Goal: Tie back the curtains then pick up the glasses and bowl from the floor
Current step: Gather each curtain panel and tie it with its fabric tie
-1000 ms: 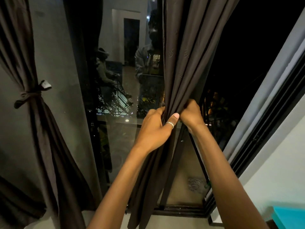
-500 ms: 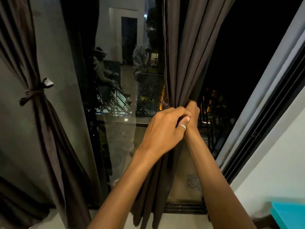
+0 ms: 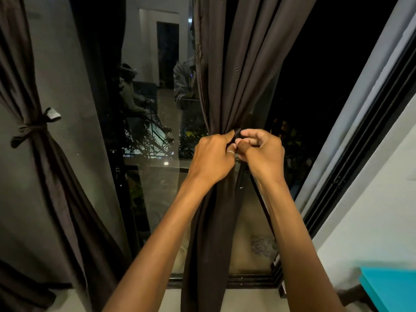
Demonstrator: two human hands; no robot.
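A dark brown curtain point(image 3: 227, 70) hangs in front of the glass door, bunched into a narrow bundle at mid height. My left hand point(image 3: 212, 157), with a ring on one finger, grips the bundle from the left. My right hand point(image 3: 263, 152) is closed on a dark strip of fabric at the front of the bundle, fingertips meeting the left hand's. A second brown curtain point(image 3: 45, 172) at the left is gathered by a knotted tie point(image 3: 29, 130). No glasses or bowl are in view.
The glass door point(image 3: 144, 109) reflects a room with two people. A black sliding frame point(image 3: 351, 174) runs diagonally at the right beside a white wall point(image 3: 371, 221). A turquoise surface point(image 3: 391, 287) juts in at the bottom right corner.
My right hand has come round from behind the curtain to its front. Both hands now pinch together at the gathered point, and the bundle is tighter than before.
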